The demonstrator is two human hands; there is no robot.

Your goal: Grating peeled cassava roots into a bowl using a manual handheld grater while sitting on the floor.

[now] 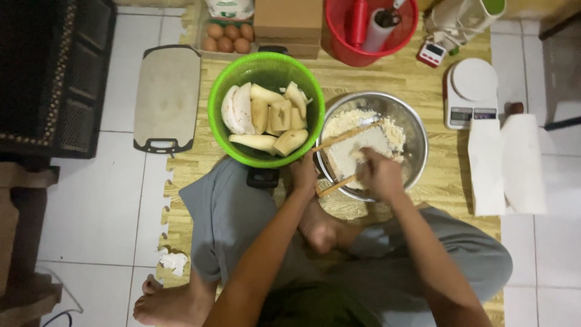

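The right hand hangs over the steel bowl, its fingers curled narrow around something pale that is too blurred to name, pressed on a wood-framed grater lying across the white gratings. The left hand grips the bowl's near rim and the grater's end, fingers closed. Just beyond the left fingers stands a green colander of peeled pale chunks; a kitchen scale sits well beyond the right fingers.

shiny metal bowl, wooden-framed grater.
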